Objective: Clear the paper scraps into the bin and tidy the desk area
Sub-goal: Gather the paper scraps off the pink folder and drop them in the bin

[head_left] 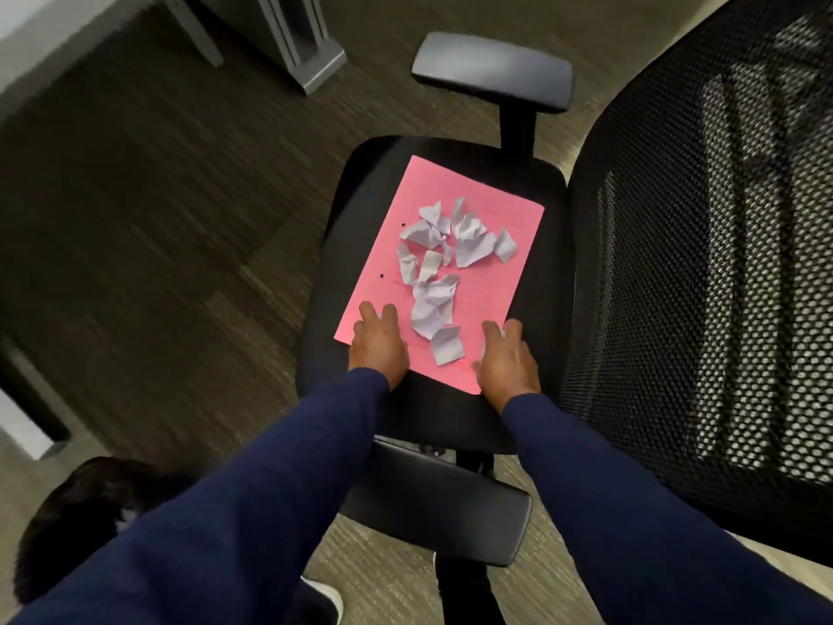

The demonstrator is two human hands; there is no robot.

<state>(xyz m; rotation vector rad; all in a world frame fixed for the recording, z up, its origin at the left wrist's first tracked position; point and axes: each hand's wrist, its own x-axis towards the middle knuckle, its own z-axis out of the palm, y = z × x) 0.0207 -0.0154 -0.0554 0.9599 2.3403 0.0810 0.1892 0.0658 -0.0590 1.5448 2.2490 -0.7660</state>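
A pink sheet lies on the black seat of an office chair. Several crumpled white paper scraps are piled on its middle. My left hand rests on the sheet's near left edge, fingers laid fairly flat on top. My right hand rests the same way on the near right corner. A small white bit shows between the fingers of each hand. Both thumbs are hidden.
The chair's mesh backrest stands at the right, one armrest beyond the seat and the other armrest under my forearms. A dark round container sits on the floor at the bottom left. Grey desk legs stand at the top left.
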